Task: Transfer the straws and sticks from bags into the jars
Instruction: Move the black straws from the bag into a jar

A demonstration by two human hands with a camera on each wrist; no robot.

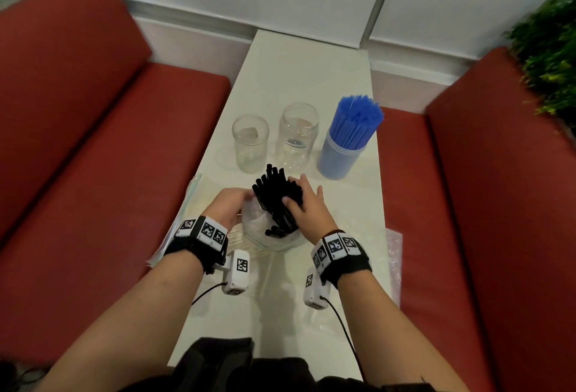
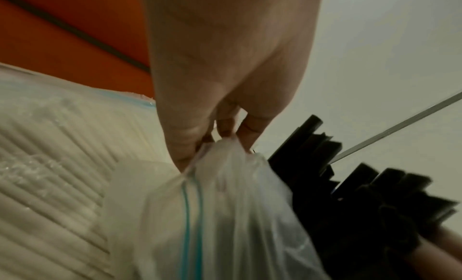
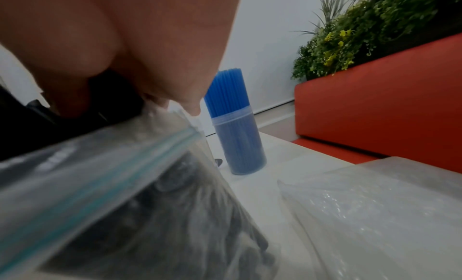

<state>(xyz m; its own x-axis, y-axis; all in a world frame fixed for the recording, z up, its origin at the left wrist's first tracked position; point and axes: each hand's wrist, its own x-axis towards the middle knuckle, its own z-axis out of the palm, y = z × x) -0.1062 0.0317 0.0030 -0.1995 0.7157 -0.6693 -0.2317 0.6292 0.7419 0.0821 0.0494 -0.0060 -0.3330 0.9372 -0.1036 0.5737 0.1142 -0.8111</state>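
Observation:
A bundle of black straws [image 1: 277, 201] sticks halfway out of a clear zip bag [image 1: 258, 229] held above the white table [image 1: 296, 73]. My right hand [image 1: 304, 201] grips the bundle around its middle. My left hand [image 1: 230, 204] pinches the bag's rim [image 2: 220, 146] at the left of the straws [image 2: 350, 185]. Two empty clear jars [image 1: 250, 142] [image 1: 297, 136] stand just beyond the straws. A third jar [image 1: 341, 154] at the right is full of blue straws [image 3: 226, 90]. The bag's teal zip strip [image 3: 105, 175] shows close up in the right wrist view.
A bag of pale sticks [image 2: 50, 165] lies on the table under my left wrist. An empty crumpled clear bag [image 3: 375, 215] lies at the right near the edge. Red bench seats [image 1: 93, 142] flank the narrow table, and a green plant [image 1: 548, 54] stands at the far right.

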